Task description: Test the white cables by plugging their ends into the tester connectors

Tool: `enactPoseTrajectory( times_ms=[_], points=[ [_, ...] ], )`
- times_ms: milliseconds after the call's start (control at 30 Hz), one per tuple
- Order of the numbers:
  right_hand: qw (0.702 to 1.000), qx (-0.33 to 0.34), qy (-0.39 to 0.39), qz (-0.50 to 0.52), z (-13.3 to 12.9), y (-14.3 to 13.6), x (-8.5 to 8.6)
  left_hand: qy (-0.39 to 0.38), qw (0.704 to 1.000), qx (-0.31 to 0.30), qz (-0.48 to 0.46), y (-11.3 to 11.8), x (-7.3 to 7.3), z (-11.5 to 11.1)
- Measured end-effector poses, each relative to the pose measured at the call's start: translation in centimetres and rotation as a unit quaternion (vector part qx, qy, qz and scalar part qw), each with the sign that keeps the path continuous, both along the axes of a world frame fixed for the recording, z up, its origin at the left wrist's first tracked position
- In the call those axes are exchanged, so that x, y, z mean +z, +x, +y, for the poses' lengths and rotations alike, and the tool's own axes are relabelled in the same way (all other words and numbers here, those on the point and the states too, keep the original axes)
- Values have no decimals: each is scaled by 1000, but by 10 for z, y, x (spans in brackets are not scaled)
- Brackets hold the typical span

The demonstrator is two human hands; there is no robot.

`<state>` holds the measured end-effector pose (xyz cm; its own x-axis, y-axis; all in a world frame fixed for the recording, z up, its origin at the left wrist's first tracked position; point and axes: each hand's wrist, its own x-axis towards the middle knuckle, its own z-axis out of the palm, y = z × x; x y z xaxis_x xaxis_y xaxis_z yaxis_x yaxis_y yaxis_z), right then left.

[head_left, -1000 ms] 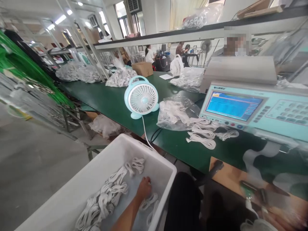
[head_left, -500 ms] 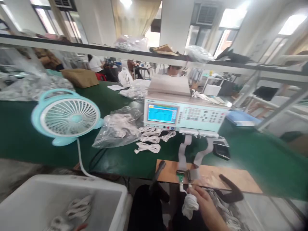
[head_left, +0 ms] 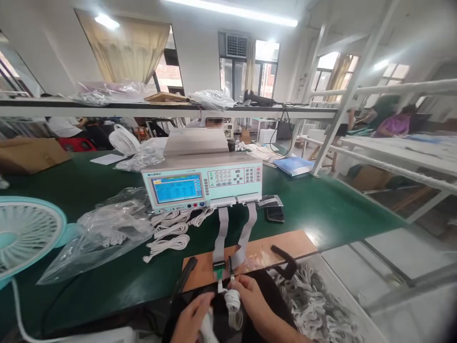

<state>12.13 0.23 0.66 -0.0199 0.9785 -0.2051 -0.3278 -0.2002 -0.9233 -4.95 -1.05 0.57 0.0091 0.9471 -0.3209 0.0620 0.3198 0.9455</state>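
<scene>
My right hand (head_left: 252, 302) is closed on the end of a coiled white cable (head_left: 233, 301), its thumb and forefinger at a small connector on a grey ribbon lead (head_left: 246, 236). The cable's other white plug (head_left: 220, 286) meets a green circuit board (head_left: 218, 271) on the second ribbon lead. To the left, my left hand (head_left: 191, 319) is closed around another white cable bundle (head_left: 208, 327), partly hidden by the fingers. Both ribbons run from a tester (head_left: 232, 162) with a lit blue screen, and cross a wooden board (head_left: 282, 242) at the table edge.
Several white cables (head_left: 171, 238) lie before the tester beside a clear plastic bag (head_left: 107, 224). A light-blue fan (head_left: 32, 233) stands at left. Many cables (head_left: 317, 300) are heaped at lower right. Black clamp handles (head_left: 285, 262) stick up from the board. A phone (head_left: 274, 214) lies right of the ribbons.
The view has swung right. My left hand has come from the white bin to beside my right hand, now with a cable bundle. My right hand stays at the connectors.
</scene>
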Motion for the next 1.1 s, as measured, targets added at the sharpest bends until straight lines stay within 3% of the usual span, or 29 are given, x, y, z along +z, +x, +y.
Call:
enactPoseTrajectory(
  times_ms=[133, 267, 367, 433, 533, 633, 700, 733, 767, 800, 900, 967, 1033, 1100],
  points=[
    [1000, -1, 15, 7, 2, 0, -6, -24, 995, 40, -91, 49, 5, 16],
    [999, -7, 27, -16, 0, -2, -10, -28, 989, 107, -102, 60, 11, 10],
    [999, 3, 32, -34, -12, 2, -7, -25, 985, 114, -124, 65, 7, -2],
    [997, 26, 34, -58, -23, 17, -3, -39, 985, 95, -140, 71, -2, -12],
    [984, 80, 23, -157, -39, 68, -1, -56, 979, 91, -173, 79, -14, -26],
    [929, 122, 30, -347, -51, 136, -2, -67, 972, 113, -195, 82, -19, -36],
    [861, 85, 45, -499, -58, 166, -2, -68, 975, 107, -180, 83, -16, -39],
    [842, 76, 51, -531, -62, 171, -2, -63, 979, 96, -167, 84, -14, -40],
    [842, 78, 55, -530, -66, 168, -2, -52, 984, 80, -153, 85, -12, -40],
    [861, 98, 59, -496, -70, 160, -2, -38, 987, 60, -143, 87, -9, -41],
    [937, 237, 30, -255, -77, 113, -6, 24, 991, 16, -134, 90, -1, -43],
    [953, 287, -37, -89, -77, 85, -11, 86, 988, 5, -127, 86, 4, -44],
    [963, 264, -56, -5, -73, 72, -14, 160, 982, -27, -96, 76, 7, -44],
    [979, 202, -1, -18, -68, 74, -10, 243, 963, -111, -43, 63, 8, -44]
  ],
)
